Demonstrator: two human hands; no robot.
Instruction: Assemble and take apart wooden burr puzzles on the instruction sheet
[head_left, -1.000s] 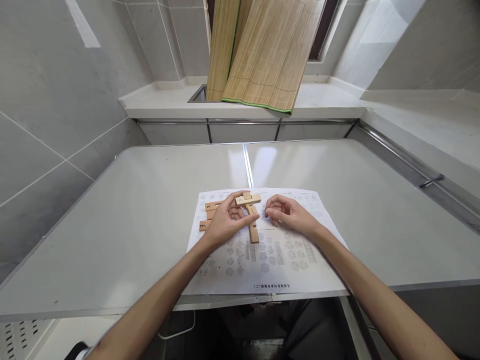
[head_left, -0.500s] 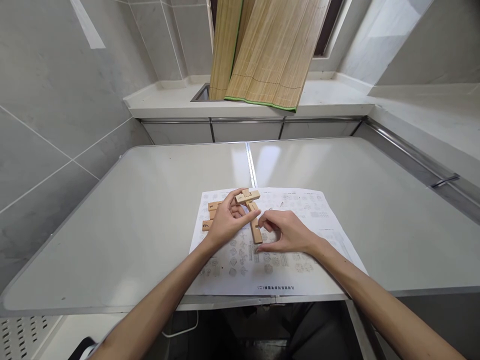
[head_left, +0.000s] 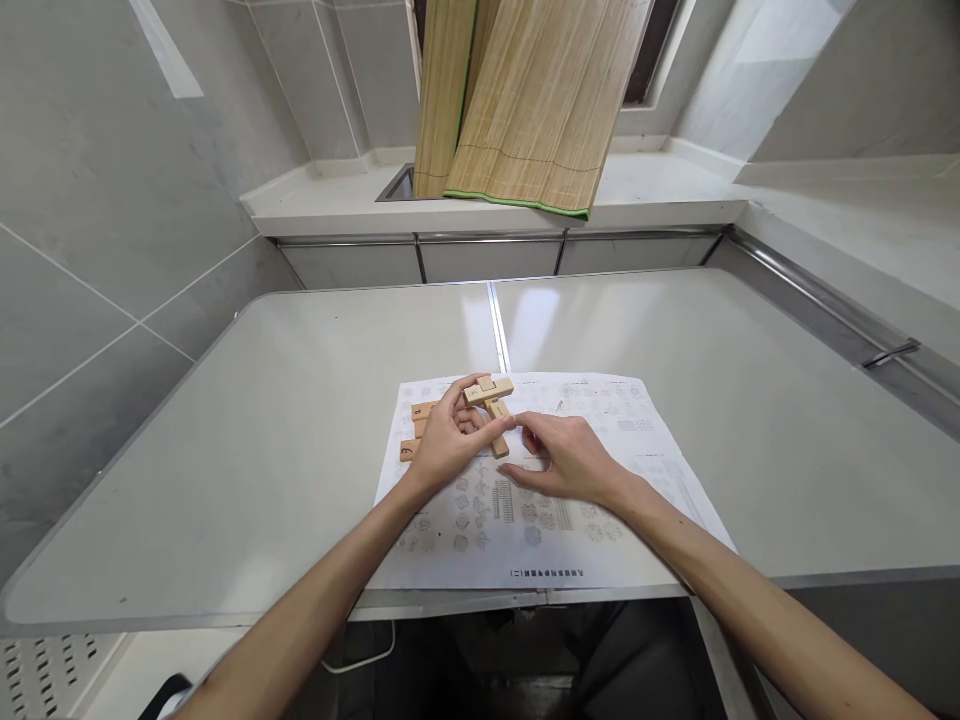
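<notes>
My left hand [head_left: 442,440] is closed around several notched wooden puzzle pieces fitted crosswise. The upper piece [head_left: 489,391] lies across the top, and a longer piece [head_left: 499,447] slants down past my left thumb. My right hand [head_left: 566,455] is just to the right, its index fingertip close to my left thumb and the pieces; whether it touches them I cannot tell. Its thumb is apart from the index finger, near the long piece's lower end. Loose wooden pieces marked with numbers, one of them a numbered block [head_left: 409,450], lie left of my left hand, partly hidden by it.
Under my hands a printed paper sheet [head_left: 547,540] with small diagrams lies on a pale folding table [head_left: 300,400]. The table's metal seam [head_left: 498,325] runs away from me. Behind stand a white counter [head_left: 322,205] and a hanging bamboo mat [head_left: 532,110].
The long piece's lower end has moved up and left, and less of it sticks out below my left thumb. My right hand has shifted slightly left and up, toward the pieces.
</notes>
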